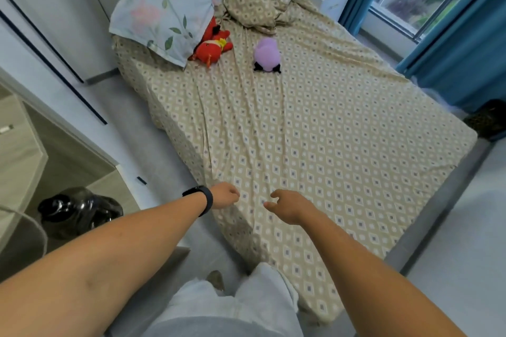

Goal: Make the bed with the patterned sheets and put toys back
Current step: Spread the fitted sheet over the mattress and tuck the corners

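2 hands reach out ahead of me over the near corner of the bed. I have my left hand [224,195], with a black band [204,198] on its wrist, at the near-left edge of the patterned sheet [315,145], its fingers curled downward right at the fabric; whether they pinch the cloth or only brush it I cannot tell. I hold my right hand [287,206] just beside it, above the sheet, fingers loosely bent and spread a little, with nothing in them.

The sheet, beige with small diamond shapes, covers the mattress from my knees to the far end, and long wrinkles run from the near-left corner toward the head of the bed. At the far end a bunched heap of the same patterned cloth [257,3] lies crumpled against the wall. To its left a pale floral pillow [164,5] leans tilted, its lower edge resting on the sheet. 2 toys lie on the sheet near the head: a red plush toy [212,48] touching the pillow's lower right corner, and a purple plush toy [266,53] a little apart to its right.

A black bag [79,209] sits on the floor at my left. Blue curtains [451,63] hang beside the window on the right.
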`<state>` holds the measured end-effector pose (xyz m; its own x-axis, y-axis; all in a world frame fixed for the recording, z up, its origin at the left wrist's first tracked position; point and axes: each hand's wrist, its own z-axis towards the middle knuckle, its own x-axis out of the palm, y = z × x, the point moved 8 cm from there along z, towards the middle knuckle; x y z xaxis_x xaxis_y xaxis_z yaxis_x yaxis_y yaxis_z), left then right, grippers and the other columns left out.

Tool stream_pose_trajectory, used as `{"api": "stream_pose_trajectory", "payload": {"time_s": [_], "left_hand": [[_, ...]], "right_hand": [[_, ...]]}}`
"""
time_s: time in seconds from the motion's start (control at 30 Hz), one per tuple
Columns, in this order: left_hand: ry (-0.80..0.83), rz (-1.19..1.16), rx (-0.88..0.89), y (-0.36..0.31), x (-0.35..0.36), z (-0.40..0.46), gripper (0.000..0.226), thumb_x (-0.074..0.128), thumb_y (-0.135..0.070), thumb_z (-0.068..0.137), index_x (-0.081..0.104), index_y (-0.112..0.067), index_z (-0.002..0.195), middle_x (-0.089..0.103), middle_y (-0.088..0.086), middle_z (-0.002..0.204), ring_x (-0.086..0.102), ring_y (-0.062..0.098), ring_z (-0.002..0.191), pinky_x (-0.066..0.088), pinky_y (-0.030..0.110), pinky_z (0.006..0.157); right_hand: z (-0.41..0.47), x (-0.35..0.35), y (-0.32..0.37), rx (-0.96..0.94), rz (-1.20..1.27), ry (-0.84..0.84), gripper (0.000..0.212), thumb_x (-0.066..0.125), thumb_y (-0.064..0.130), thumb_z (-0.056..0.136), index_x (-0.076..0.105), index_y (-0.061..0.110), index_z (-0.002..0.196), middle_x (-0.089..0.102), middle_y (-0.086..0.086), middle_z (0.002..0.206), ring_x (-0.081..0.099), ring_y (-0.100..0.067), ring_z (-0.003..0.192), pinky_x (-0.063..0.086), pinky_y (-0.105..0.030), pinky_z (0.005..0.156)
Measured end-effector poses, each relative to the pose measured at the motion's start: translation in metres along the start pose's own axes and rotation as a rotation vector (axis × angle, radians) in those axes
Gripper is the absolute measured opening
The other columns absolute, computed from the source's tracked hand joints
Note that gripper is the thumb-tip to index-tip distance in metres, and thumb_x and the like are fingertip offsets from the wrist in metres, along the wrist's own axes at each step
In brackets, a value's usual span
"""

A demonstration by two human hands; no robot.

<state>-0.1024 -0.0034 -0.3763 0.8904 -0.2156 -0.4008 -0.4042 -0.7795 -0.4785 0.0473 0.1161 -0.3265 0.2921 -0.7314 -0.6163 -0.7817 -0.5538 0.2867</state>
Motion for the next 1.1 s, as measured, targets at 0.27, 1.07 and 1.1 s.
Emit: {"api": "stream_pose_trajectory", "payload": {"time_s": [0.27,1.07,1.1], "left_hand": [[-0.181,-0.246,-0.131,0.039,-0.098,0.052,0.016,0.045,-0.028,0.103,0.055,-0.017,0.097,0.054,0.007,0.098,0.052,0.023,0.086,0.047,0.036,0.078],[-0.442,-0.611,-0.48,0.301,-0.342,0.39,0.029,0.042,-0.027,0.102,0.061,-0.009,0.088,0.06,0.01,0.079,0.058,0.034,0.076,0.05,0.035,0.066],[-0.444,-0.633,-0.499,0.318,-0.343,0.411,0.028,0.046,-0.023,0.101,0.058,-0.008,0.081,0.053,0.013,0.069,0.052,0.032,0.069,0.042,0.032,0.057]], "right_hand": [[0.098,-0.093,0.038,-0.073,-0.091,-0.012,0.061,0.044,0.052,0.103,0.036,0.02,0.155,0.048,-0.007,0.152,0.05,-0.028,0.135,0.043,-0.045,0.108],[0.573,-0.079,0.298,-0.186,-0.321,-0.005,0.025,0.045,0.035,0.099,0.064,0.019,0.105,0.064,-0.003,0.1,0.062,-0.027,0.091,0.05,-0.036,0.074],[0.597,-0.063,0.301,-0.171,-0.337,0.016,0.022,0.046,0.034,0.098,0.063,0.02,0.101,0.064,-0.003,0.098,0.06,-0.026,0.087,0.049,-0.036,0.072]]}}
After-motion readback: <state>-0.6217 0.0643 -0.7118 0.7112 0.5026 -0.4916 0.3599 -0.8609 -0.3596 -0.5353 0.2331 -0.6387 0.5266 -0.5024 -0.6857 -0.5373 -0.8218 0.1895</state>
